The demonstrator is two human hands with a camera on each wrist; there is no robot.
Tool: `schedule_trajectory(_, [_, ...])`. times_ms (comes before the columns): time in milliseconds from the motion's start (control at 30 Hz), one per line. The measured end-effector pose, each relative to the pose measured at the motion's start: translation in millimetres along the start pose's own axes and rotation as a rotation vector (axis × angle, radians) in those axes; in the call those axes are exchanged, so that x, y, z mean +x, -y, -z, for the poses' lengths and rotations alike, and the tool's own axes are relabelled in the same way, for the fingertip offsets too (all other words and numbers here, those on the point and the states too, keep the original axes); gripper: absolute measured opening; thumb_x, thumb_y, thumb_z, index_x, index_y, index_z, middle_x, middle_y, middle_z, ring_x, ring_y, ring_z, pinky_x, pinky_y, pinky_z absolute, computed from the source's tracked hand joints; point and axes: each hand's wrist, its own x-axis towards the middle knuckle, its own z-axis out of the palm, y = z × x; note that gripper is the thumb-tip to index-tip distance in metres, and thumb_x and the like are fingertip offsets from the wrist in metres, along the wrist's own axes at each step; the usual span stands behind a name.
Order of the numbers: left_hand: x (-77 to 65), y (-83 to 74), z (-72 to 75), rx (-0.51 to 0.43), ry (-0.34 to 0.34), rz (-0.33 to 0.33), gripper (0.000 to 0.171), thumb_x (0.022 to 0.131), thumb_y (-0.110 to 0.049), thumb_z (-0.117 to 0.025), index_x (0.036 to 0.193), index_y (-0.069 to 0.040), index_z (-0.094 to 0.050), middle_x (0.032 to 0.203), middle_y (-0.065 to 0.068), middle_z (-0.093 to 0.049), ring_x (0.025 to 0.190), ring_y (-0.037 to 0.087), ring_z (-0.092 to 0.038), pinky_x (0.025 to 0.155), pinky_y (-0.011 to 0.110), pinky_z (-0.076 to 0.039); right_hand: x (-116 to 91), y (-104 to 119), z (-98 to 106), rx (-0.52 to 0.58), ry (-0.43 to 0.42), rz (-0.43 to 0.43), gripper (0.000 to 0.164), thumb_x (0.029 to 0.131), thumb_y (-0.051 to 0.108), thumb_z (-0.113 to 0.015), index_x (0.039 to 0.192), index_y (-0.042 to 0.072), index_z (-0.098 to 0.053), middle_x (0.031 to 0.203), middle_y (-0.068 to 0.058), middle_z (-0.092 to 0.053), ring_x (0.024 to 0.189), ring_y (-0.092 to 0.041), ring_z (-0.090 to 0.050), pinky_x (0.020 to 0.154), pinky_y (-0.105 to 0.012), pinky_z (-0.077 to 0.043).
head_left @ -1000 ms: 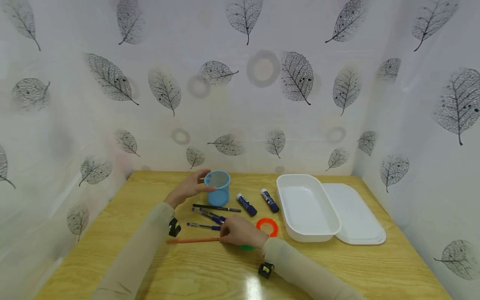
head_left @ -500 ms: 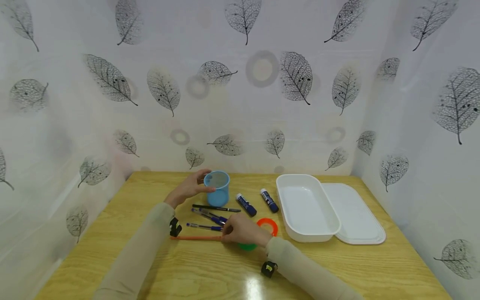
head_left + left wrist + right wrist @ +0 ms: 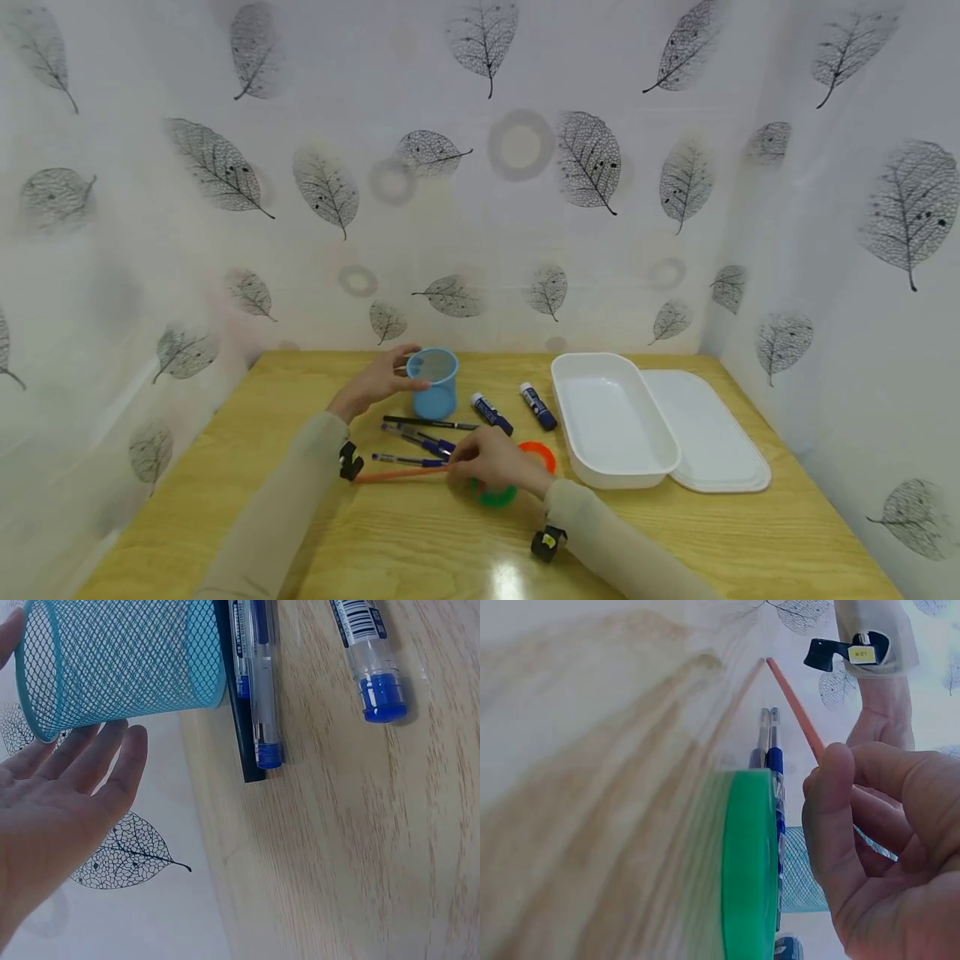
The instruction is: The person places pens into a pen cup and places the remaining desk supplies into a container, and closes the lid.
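Pinches the slim orange stick (image 3: 401, 475) by one end in the right hand (image 3: 493, 461), near the clear-and-blue plastic pens (image 3: 405, 460), with the left hand (image 3: 377, 386) cupped around the upright cylindrical light-blue mesh cup (image 3: 436, 402), and risks a pivoting slip from so small a hold.

Barcode (image 3: 364, 624) on blue-tipped pen (image 3: 377, 671)

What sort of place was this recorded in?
Probably a makeshift recording booth: leaf-printed sheeting stands on three sides of a wood-grain table, and a black device sits at each wrist. Pens and a mesh cup make it desk-like.
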Motion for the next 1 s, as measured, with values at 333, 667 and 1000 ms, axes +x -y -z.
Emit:
schedule_trajectory(333, [-0.6,4.6,-2.8,-0.019,0.015,0.006,0.086,0.073,-0.037,-0.074,0.142,-0.02,-0.026,0.135,0.014,-0.04,0.126,0.033,-0.034,0.097,0.05,-0.034,-7.9,-6.8,13.7,0.152,-0.057,-0.028,0.012,0.085,0.02,-0.064,0.09,0.011,-0.071,0.077,-0.011,-0.066,0.057,-0.021,-0.062,0.048,-0.034,-0.052])
schedule_trajectory(667, [-5.2,-2.9,-2.7,-0.022,0.031,-0.025,0.084,0.077,-0.031,-0.072,0.143,-0.015,-0.023,0.139,0.016,-0.036,0.128,0.032,-0.031,0.099,0.052,-0.03,-10.1,-12.3,28.3,0.476,-0.228,-0.095,0.027,0.086,0.017,-0.063,0.1,-0.005,-0.064,0.089,-0.029,-0.059,0.08,-0.043,-0.056,0.06,-0.045,-0.053])
schedule_trajectory(1000, [0.4,6.6,-3.2,-0.027,0.004,-0.05,0.089,0.074,-0.035,-0.074,0.144,-0.013,-0.023,0.129,0.019,-0.046,0.118,0.032,-0.044,0.093,0.047,-0.039,-13.3,-6.9,46.1,0.579,-0.392,-0.121,0.03,0.088,0.018,-0.061,0.103,-0.007,-0.061,0.087,-0.02,-0.061,0.071,-0.023,-0.059,0.07,-0.05,-0.051])
